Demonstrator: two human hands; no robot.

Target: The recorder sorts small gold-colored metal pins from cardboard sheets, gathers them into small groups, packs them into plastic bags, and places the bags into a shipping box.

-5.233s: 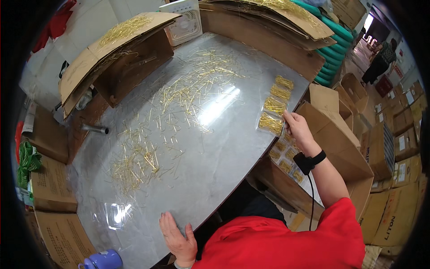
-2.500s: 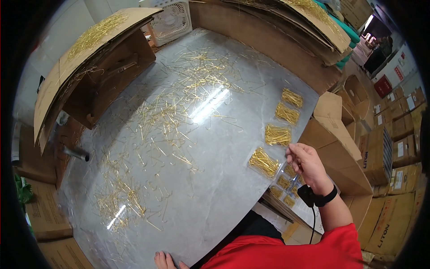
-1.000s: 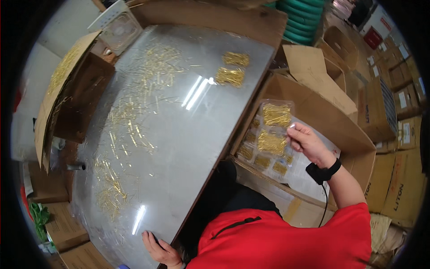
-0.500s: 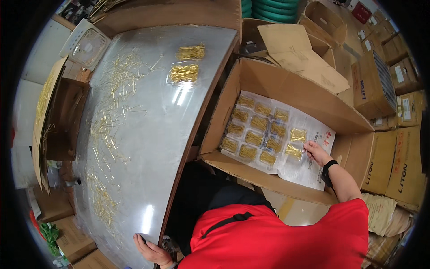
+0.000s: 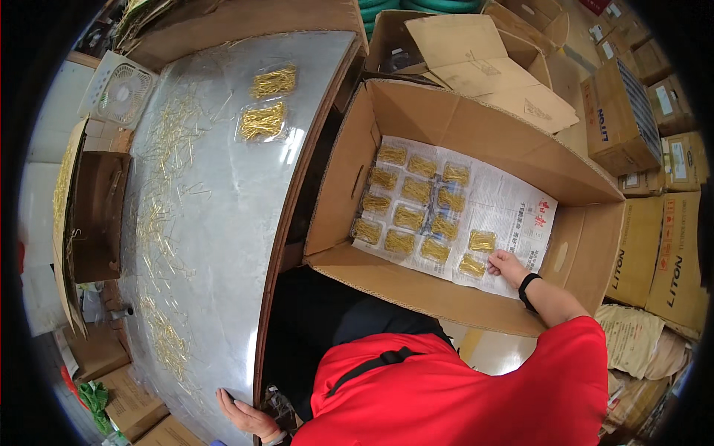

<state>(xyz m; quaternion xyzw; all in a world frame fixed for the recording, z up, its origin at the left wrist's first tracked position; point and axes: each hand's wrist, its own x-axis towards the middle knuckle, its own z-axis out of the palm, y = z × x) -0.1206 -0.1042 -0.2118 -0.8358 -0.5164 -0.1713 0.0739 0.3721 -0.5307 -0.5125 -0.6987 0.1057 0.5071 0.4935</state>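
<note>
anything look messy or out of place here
Loose gold pins lie scattered across the grey table, unlike the neat rows of bagged pins on newspaper in the open box. Two bags sit on the table, outside the box.

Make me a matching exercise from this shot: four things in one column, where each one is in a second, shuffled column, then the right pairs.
Things
1. right hand
2. left hand
3. two packets of gold pins
4. white fan

Places
A. top left corner of the table
B. on the near table edge
C. inside the big cardboard box, on the newspaper
D. on the table's far end

Pairs: 1-C, 2-B, 3-D, 4-A
</note>
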